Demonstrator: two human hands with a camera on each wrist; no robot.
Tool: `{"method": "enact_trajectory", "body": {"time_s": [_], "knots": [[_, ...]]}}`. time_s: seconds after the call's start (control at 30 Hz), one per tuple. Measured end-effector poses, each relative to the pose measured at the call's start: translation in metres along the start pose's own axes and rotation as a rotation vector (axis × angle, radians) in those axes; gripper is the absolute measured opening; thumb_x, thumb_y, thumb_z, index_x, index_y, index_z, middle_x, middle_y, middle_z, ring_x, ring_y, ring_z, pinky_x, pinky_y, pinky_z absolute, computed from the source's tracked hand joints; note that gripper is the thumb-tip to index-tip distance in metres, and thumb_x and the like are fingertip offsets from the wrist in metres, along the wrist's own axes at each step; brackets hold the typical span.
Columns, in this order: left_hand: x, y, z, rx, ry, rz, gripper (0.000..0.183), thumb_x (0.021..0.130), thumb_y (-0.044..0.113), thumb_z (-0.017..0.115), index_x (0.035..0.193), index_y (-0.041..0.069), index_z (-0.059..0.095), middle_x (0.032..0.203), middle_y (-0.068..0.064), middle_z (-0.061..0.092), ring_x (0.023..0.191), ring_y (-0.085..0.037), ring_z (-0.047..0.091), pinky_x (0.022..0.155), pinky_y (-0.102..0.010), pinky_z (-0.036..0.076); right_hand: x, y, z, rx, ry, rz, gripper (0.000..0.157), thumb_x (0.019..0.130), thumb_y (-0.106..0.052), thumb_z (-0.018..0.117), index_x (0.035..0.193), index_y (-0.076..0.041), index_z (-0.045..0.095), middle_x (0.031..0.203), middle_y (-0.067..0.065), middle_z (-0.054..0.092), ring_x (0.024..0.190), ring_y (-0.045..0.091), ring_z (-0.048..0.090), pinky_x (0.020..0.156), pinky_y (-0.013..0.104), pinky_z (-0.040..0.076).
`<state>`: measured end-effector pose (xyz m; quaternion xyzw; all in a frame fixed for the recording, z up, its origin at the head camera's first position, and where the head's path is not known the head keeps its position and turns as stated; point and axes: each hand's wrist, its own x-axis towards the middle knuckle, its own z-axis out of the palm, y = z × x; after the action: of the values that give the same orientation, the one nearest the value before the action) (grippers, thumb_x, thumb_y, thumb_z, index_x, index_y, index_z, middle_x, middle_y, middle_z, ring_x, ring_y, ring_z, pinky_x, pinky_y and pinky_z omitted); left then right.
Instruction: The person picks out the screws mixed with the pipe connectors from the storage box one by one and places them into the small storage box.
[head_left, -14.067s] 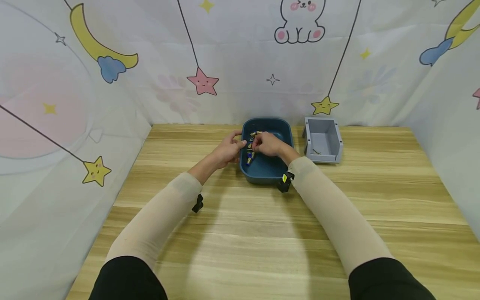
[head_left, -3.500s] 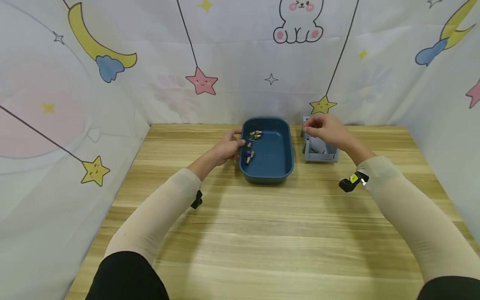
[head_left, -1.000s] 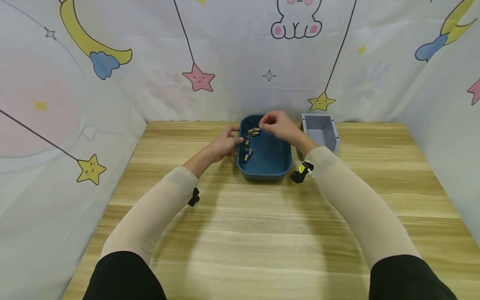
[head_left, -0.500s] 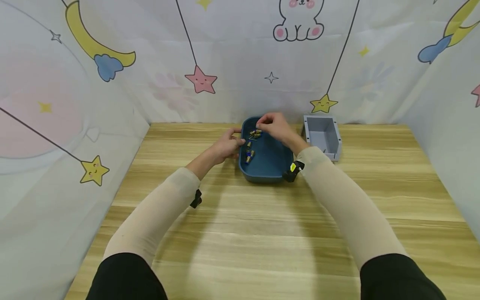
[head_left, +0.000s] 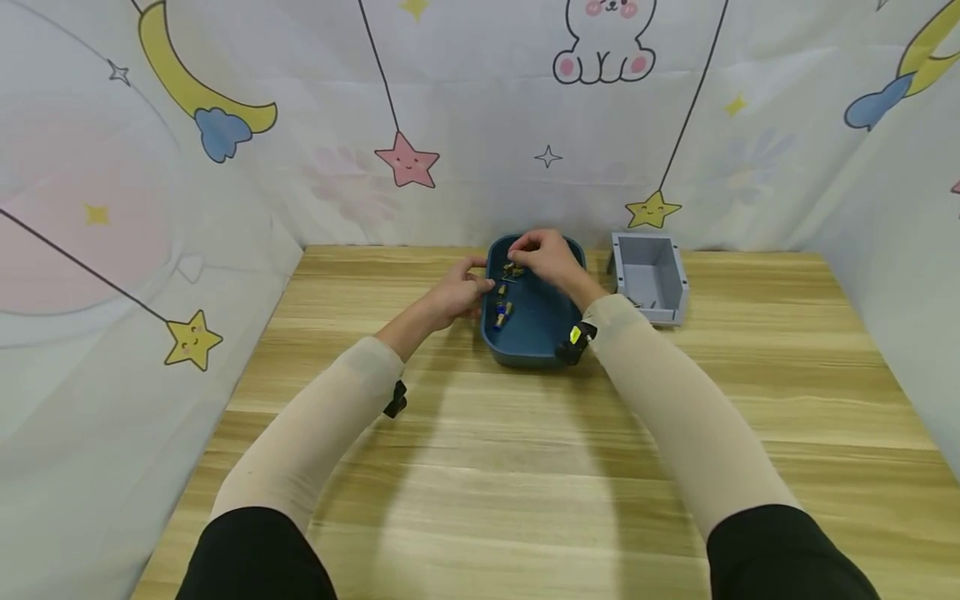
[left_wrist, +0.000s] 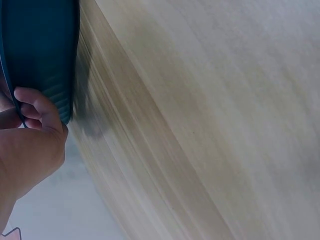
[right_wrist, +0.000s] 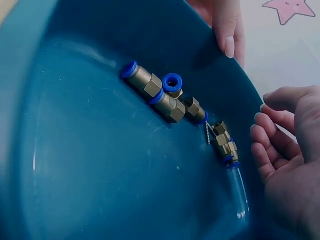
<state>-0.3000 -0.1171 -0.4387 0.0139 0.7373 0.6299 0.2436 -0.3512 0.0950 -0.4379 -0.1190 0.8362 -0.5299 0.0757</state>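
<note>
In the head view a dark blue plastic bin (head_left: 534,329) stands near the back of the table. My left hand (head_left: 450,298) grips its left rim, with the thumb inside and the fingers outside. My right hand (head_left: 550,262) hovers over the bin's far left part, thumb and forefinger close together; no object shows between them. Several brass push-in air fittings (right_wrist: 171,108) with blue collars lie along one side of the bin in the right wrist view. Beside them are thin metal screws (right_wrist: 208,134), next to the right fingertips.
A grey open-front box (head_left: 648,271) stands right of the blue bin, with a few small screws (head_left: 652,305) near its front. The wooden table (head_left: 495,467) is bordered by a white printed curtain (head_left: 480,200) at the back and sides.
My right hand left the grey box, came back over the blue bin, and has shifted slightly left toward the fittings. The left hand keeps its grip on the rim.
</note>
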Motion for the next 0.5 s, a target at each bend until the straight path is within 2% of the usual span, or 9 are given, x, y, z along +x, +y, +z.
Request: {"method": "enact_trajectory", "body": {"time_s": [0.33, 0.5], "knots": [[-0.0005, 0.0009, 0.0014, 0.004, -0.004, 0.005, 0.053, 0.113, 0.016, 0.053, 0.162, 0.012, 0.033, 0.133, -0.024, 0.054, 0.1, -0.029, 0.063, 0.08, -0.042, 0.05, 0.0035, 0.0047, 0.0014, -0.076, -0.016, 0.041, 0.016, 0.104, -0.019, 0.071, 0.108, -0.005, 0.077, 0.112, 0.012, 0.07, 0.107, 0.028, 0.063, 0.095, 0.045, 0.051], [-0.0004, -0.0002, 0.0003, 0.002, 0.004, 0.006, 0.052, 0.113, 0.016, 0.052, 0.162, 0.012, 0.034, 0.131, -0.023, 0.054, 0.096, -0.028, 0.06, 0.077, -0.041, 0.05, 0.0069, 0.0038, 0.0022, -0.149, -0.057, 0.052, 0.016, 0.103, -0.019, 0.072, 0.106, -0.005, 0.079, 0.111, 0.012, 0.072, 0.104, 0.028, 0.064, 0.093, 0.045, 0.051]]}}
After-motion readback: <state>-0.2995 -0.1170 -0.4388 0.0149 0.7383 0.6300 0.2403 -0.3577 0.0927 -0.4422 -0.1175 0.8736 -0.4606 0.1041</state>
